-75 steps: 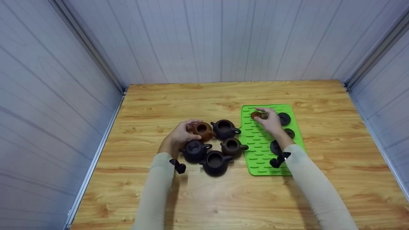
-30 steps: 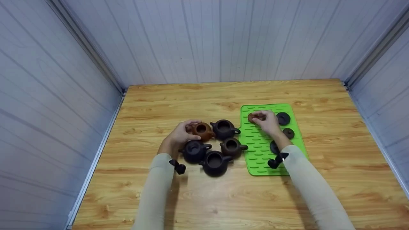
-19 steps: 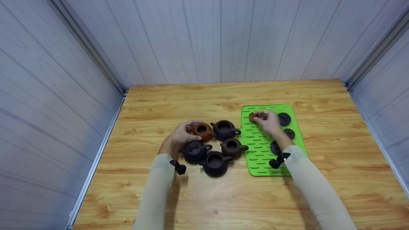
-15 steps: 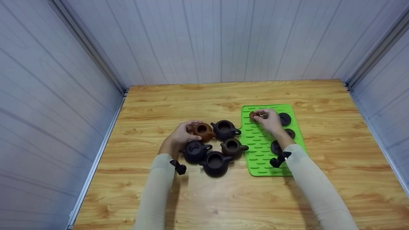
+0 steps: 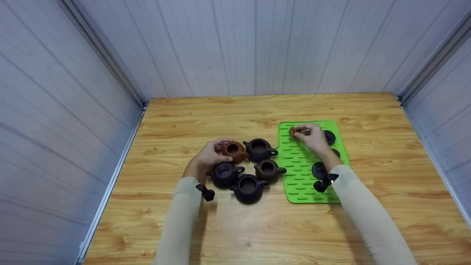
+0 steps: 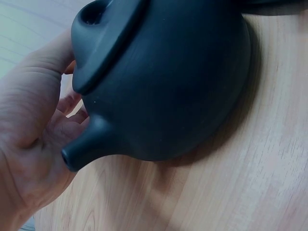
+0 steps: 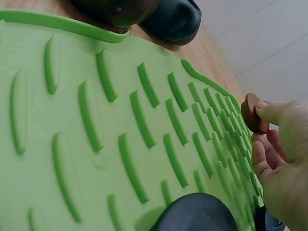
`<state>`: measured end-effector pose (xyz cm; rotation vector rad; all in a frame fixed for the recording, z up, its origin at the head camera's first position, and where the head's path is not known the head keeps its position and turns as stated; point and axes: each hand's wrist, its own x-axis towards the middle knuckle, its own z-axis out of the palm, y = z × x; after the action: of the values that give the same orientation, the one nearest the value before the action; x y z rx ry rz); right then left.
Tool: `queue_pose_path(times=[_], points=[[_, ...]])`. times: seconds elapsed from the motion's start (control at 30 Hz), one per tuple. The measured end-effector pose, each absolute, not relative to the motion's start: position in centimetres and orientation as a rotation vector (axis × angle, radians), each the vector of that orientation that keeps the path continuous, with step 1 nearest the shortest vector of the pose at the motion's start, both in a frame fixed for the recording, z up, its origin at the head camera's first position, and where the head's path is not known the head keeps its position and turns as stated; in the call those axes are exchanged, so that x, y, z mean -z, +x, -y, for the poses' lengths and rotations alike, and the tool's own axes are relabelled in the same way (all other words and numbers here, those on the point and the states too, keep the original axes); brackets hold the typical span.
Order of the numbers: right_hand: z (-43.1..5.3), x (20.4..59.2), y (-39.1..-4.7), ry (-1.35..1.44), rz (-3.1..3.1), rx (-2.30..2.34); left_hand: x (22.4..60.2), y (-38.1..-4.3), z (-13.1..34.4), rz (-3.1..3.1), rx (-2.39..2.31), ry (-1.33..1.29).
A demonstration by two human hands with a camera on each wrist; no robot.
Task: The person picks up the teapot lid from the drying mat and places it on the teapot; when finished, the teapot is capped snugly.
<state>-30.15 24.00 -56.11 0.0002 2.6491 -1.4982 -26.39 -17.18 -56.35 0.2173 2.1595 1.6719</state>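
Observation:
My left hand [image 5: 210, 154] holds a small orange-brown teapot [image 5: 240, 154] around its side, thumb and fingers apart; its top is uncovered. In the left wrist view, a black lidded teapot [image 6: 178, 82] stands in front and hides most of what the left hand [image 6: 33, 125] grips. Over the far left part of a green ridged mat [image 5: 294, 176], my right hand [image 5: 314, 139] pinches a reddish-brown teapot lid [image 5: 292, 132]. The right wrist view has this lid [image 7: 251, 114] tilted on edge between the thumb and fingers of the right hand [image 7: 288, 149], apparently raised off the mat.
Three uncovered dark teapots stand beside the held one: one at the back [image 5: 258, 149], a brown one [image 5: 267, 171] by the mat's edge and one in front [image 5: 248, 189]. Dark lids [image 5: 330, 137] lie along the mat's right side, partly behind the right arm. Pale panels [image 5: 235, 48] wall the table.
The right hand and the reddish-brown lid shifted slightly left and nearer, then back right and farther away. The lid's tilt has changed. The left hand and the teapots stay put.

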Motion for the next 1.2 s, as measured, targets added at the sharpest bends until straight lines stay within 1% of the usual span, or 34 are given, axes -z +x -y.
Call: queue_pose_path(times=[0.6, 1.2], points=[[-22.7, 54.8, -29.7, -0.108, -2.602, 1.479, 56.4, -26.4, 16.9, -2.174, -1.669, 0.218], [-19.2, 53.5, -30.0, -0.239, -2.615, 1.514, 56.1, -26.6, 16.2, -2.185, -1.648, 0.232]])
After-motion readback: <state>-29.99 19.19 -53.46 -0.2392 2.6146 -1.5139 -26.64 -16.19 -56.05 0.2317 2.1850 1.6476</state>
